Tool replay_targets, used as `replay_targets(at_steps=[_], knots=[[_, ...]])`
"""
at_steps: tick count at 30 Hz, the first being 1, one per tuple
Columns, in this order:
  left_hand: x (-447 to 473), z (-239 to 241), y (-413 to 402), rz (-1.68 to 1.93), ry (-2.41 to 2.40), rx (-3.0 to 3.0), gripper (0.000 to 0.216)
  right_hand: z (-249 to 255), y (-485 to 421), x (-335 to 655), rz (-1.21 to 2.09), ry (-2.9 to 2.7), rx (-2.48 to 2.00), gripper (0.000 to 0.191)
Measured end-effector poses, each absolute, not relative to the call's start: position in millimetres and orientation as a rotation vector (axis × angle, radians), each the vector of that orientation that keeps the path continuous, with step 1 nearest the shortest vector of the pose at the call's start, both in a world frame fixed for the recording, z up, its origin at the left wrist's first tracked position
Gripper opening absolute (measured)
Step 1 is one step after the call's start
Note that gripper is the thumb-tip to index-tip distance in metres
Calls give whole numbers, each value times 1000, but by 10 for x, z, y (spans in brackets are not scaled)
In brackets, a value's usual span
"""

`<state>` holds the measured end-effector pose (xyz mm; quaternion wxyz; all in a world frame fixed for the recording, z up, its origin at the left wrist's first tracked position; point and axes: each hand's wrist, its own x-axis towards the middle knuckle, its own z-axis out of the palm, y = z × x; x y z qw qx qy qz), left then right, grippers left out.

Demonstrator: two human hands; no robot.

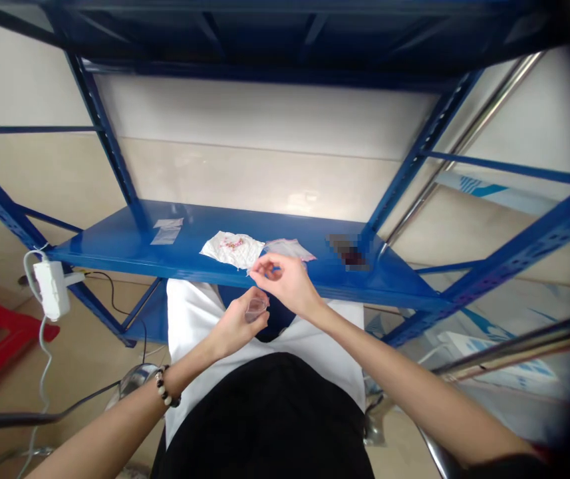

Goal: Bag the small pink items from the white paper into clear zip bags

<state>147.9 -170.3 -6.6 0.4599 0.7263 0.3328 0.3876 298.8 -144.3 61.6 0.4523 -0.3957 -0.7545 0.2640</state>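
Observation:
My left hand (242, 319) is closed around a small clear plastic item (256, 308), a bag or a little cup; I cannot tell which. Just above it and to the right, the thumb and fingertips of my right hand (287, 279) are pinched together at the shelf's front edge. A tiny pale bit may show at those fingertips, too small to name. Beyond the hands, a crumpled white paper or cloth (215, 247) lies on the blue shelf, with small pink and coloured beads (233, 244) on it. Beside it is a clear plastic zip bag (292, 250), partly behind my right hand.
Small clear packets (167, 233) lie on the left of the blue shelf (189, 223). A blurred-out dark object (349, 253) sits on its right. An upper shelf (265, 40) hangs overhead. A white power strip (54, 289) hangs at the left post, near a red stool (0, 339).

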Motion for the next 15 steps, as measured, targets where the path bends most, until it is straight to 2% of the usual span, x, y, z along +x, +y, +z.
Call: replay_targets(at_steps=[3,5,10,15], knots=[[1508,-87,-1728,896,777,1894,26,506,-1904,3142,658,-1853,-1058,11],[1520,-133,-1716,814,784,2018,23,392,-2029,3235,662,-1815,-1112,10],[1568,-223,-1702,682,900,2180,16,218,-1981,3448,759,-1718,-1210,12],[1583,-227,-1787,720,841,2028,13,132,-2042,3412,869,-1766,-1141,14]])
